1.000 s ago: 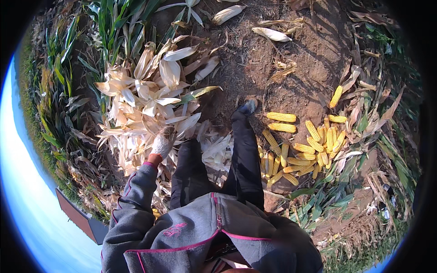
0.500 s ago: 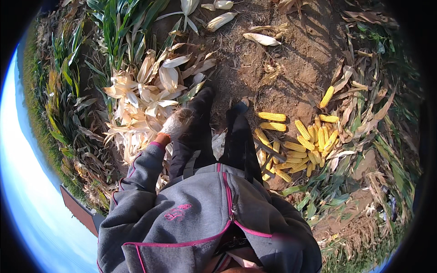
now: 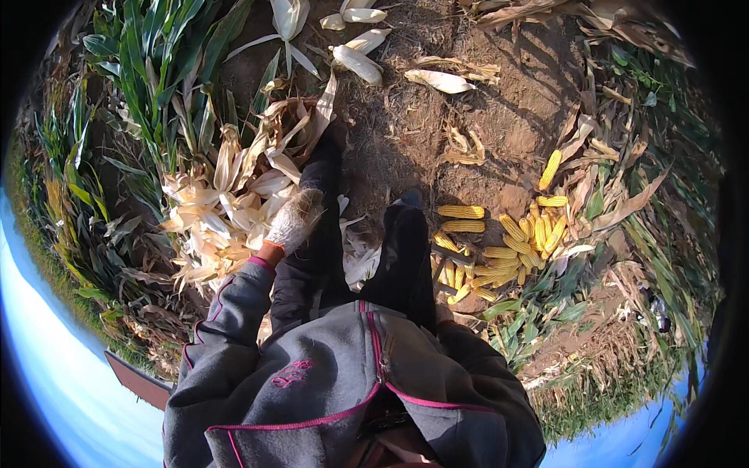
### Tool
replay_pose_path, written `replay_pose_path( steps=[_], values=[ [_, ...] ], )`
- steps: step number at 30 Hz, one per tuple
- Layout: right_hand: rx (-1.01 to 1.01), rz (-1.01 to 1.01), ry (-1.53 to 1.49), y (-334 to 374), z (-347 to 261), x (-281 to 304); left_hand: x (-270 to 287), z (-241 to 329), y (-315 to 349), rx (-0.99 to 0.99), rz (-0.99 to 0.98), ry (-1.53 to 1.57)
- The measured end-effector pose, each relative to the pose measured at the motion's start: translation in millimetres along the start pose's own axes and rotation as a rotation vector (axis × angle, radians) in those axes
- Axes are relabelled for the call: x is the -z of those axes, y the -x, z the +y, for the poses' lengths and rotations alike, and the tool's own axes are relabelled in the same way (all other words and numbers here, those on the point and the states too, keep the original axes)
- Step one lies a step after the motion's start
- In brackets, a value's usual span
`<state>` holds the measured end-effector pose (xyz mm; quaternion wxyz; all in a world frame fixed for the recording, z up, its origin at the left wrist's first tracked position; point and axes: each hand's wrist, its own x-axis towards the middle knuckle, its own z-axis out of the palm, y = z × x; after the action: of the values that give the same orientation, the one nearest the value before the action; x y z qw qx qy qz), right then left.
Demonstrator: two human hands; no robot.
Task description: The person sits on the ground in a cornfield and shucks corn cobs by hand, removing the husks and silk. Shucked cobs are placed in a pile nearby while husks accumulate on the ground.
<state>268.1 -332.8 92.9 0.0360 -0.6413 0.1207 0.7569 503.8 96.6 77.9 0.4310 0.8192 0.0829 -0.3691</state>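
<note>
Left hand (image 3: 295, 221), gloved, at left leg (image 3: 314, 261), above edge of husk pile (image 3: 214, 226); fingers blurred, cannot tell how far open or whether gripping anything; right hand hidden, state cannot be told
Yellow ears on soil right of legs: heap (image 3: 527, 246) too overlapped to count, pair (image 3: 461, 211) side by side, one lone ear (image 3: 550, 169)
Since first frame: second pale ear (image 3: 357, 65) lies against another up front, left leg reaches farther forward
</note>
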Motion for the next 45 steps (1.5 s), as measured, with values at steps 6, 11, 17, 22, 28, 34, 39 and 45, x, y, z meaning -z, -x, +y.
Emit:
replay_pose_path(
  steps=[6, 11, 17, 22, 28, 34, 39, 45],
  values=[
    [0.036, 0.054, -0.067, -65, -114, 54, 33, -33, -58, 0.041, 0.073, 0.165],
    [0.074, 0.064, -0.051, -119, -150, 106, 22, -32, -102, 0.186, -0.014, 0.337],
    [0.133, 0.083, 0.002, -199, -143, 153, -25, -30, -176, 0.155, -0.005, 0.429],
    [0.235, 0.115, 0.095, -244, -101, 210, -80, -32, -238, 0.198, -0.094, 0.529],
    [0.095, 0.349, 0.289, -234, -107, 379, -88, -17, -300, 0.209, -0.124, 0.461],
    [0.365, 1.182, 0.245, -302, -209, 525, -76, 31, -315, -0.231, -0.018, -0.015],
    [0.104, 1.006, 0.624, -360, -235, 563, -77, 54, -307, -0.422, -0.036, -0.305],
    [0.219, 0.989, 0.382, -325, -243, 576, -88, 55, -297, -0.493, 0.276, -0.464]
  ],
)
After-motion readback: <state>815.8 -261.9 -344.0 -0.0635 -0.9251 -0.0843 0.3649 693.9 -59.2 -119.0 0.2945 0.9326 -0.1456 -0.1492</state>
